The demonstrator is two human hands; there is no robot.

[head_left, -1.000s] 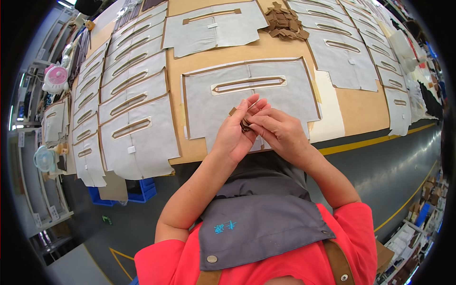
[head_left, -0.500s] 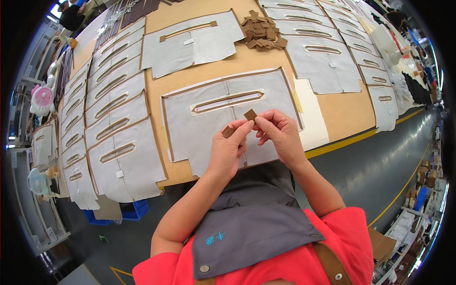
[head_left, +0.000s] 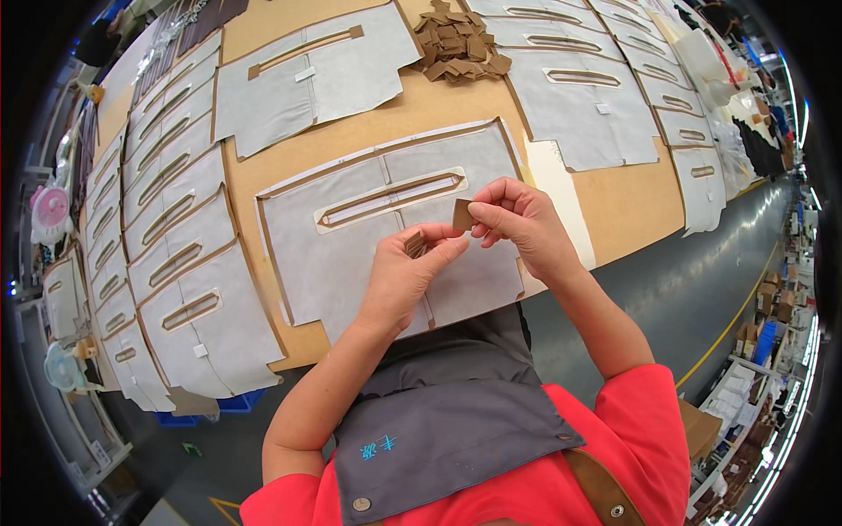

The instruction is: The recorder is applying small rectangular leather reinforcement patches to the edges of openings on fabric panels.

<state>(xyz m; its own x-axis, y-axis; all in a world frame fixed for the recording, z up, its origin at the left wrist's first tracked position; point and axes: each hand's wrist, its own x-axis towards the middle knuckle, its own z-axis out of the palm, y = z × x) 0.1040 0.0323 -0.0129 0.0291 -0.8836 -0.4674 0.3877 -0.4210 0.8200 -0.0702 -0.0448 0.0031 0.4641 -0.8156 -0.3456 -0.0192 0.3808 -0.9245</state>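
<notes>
Just above the grey fabric panel [head_left: 386, 237], the right hand [head_left: 517, 223] pinches one small brown patch [head_left: 462, 215] at its fingertips, while the left hand [head_left: 408, 272] is curled around a few more patches [head_left: 416, 243]. The panel's slot [head_left: 390, 199] runs left to right just beyond both hands, nearer the right one.

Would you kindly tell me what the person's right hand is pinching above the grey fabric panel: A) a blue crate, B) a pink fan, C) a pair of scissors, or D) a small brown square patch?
D: the right hand pinches a small brown square patch between thumb and fingers, over the grey fabric panel, while the left hand holds more brown pieces.
</notes>
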